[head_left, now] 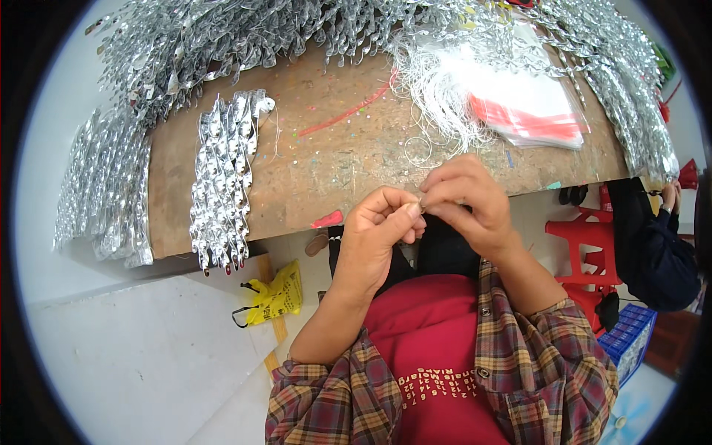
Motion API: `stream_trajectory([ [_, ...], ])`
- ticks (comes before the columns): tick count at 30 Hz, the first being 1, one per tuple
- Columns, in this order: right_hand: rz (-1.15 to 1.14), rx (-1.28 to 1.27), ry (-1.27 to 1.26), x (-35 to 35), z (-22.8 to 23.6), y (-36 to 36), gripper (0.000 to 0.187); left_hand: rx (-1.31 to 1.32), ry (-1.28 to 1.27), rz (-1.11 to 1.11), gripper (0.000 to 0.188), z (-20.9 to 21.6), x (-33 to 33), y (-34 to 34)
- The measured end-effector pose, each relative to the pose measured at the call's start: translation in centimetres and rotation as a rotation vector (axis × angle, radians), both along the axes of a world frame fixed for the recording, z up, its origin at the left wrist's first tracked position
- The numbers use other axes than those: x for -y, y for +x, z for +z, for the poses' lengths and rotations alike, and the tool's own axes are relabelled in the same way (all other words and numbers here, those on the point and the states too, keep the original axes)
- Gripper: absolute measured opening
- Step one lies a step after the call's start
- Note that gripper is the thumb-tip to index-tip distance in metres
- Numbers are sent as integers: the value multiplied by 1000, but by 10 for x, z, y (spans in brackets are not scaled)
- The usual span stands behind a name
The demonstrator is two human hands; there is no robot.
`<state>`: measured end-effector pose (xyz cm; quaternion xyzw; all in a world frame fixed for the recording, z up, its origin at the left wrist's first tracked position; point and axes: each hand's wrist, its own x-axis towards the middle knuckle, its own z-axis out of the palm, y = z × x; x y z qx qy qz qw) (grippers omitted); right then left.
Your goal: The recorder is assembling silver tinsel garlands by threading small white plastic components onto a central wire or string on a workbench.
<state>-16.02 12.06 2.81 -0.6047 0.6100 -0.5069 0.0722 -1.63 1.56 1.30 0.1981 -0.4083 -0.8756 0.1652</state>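
Observation:
Just off the table's front edge, my left hand [380, 226] and my right hand [471, 199] meet fingertip to fingertip. Both are closed in a pinch around something tiny, too small and too covered by the fingers to name. Beyond them on the wooden table [326, 167] lies a tangled bundle of thin white string [445, 111], with a stray loop trailing toward my hands. A bunch of twisted silver foil strands [222, 170] rests to the left, its lower ends hanging over the front edge and a bit of white string at its top.
Heaps of silver foil strands [245, 37] cover the table's back and both ends. Clear plastic bags with red bands [526, 119] lie at right. A yellow bag [278, 297] is below left. Red stools [586, 248], a blue crate [629, 337] and another person [660, 252] are at right.

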Motion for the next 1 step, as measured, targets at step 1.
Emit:
stream_trajectory([
  [1,1,0,0,0,0,0,11,0,0,1,14,0,0,0],
])
